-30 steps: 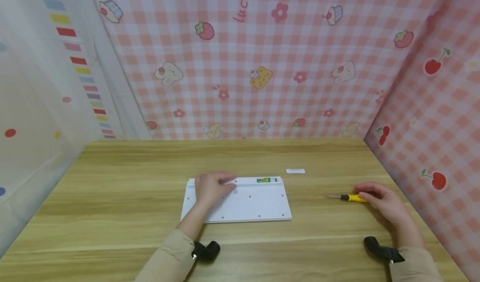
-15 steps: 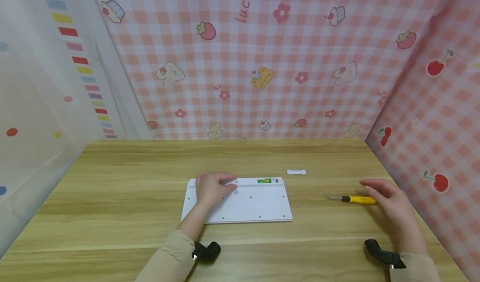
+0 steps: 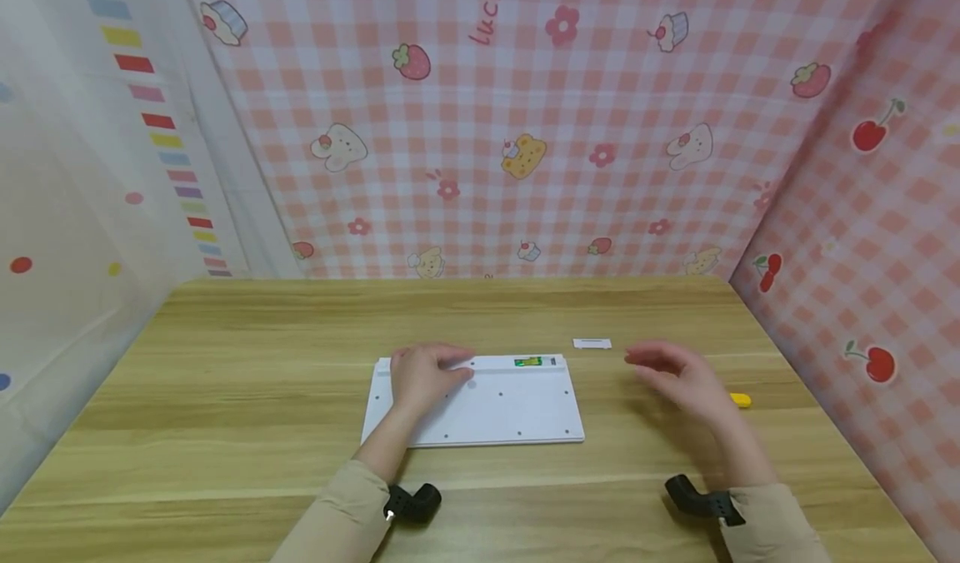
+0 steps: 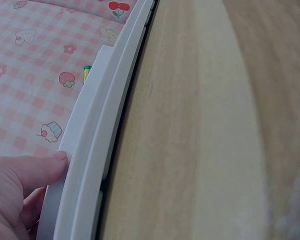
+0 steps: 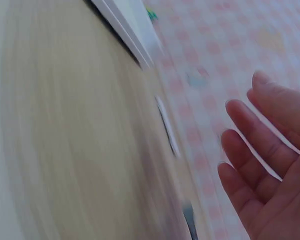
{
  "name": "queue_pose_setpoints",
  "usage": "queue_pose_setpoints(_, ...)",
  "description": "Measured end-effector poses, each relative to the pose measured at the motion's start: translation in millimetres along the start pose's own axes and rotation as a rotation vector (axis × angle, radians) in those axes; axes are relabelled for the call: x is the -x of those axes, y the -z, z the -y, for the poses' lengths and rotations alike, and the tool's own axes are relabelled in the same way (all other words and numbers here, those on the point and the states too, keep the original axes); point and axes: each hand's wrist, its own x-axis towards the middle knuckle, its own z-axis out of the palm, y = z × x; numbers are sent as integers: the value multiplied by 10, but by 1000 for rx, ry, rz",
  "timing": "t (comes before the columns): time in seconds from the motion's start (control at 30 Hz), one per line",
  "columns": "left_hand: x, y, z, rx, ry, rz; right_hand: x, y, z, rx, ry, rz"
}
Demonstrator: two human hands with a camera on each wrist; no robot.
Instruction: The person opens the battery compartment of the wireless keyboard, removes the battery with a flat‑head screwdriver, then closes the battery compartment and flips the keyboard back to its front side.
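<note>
A white keyboard [image 3: 495,405] lies face down on the wooden table, small screws dotting its underside. Its battery slot, at the back right, is uncovered and shows a green battery [image 3: 528,361]. My left hand [image 3: 423,377] grips the raised back ridge between thumb and fingers; the left wrist view has the thumb [image 4: 45,169] against that ridge. Loosely curved and holding nothing, my right hand [image 3: 678,380] hovers right of the keyboard. Behind the keyboard's right corner lies the small white battery cover [image 3: 592,344]. The screwdriver's yellow handle end [image 3: 740,400] shows beyond my right wrist; the hand hides the rest.
The wooden table [image 3: 262,338] reaches back to a pink checked cloth [image 3: 465,130], with another cloth at the right side. In the right wrist view, the screwdriver's metal shaft [image 5: 190,220] lies below the hand.
My right hand has let go of the screwdriver, lifted off it and swung left toward the battery cover. The screwdriver stays on the table. My left hand and the keyboard have not moved.
</note>
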Motion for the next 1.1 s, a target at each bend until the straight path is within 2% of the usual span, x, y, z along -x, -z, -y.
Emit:
queue_pose_setpoints(0.2, -11, -13, 0, -4, -4, 1, -245, -321, 140, 4, -2, 101)
queue_pose_setpoints(0.47, -9, -12, 4, -7, -1, -2, -503, -626, 266, 24, 50, 144)
queue_pose_setpoints(0.77, 3, -6, 5, -7, -4, -5, -625, -821, 286, 15, 94, 147)
queue_pose_setpoints(1.1, -1, -9, 11, -3, -13, -8, -692, -929, 258, 49, 49, 161)
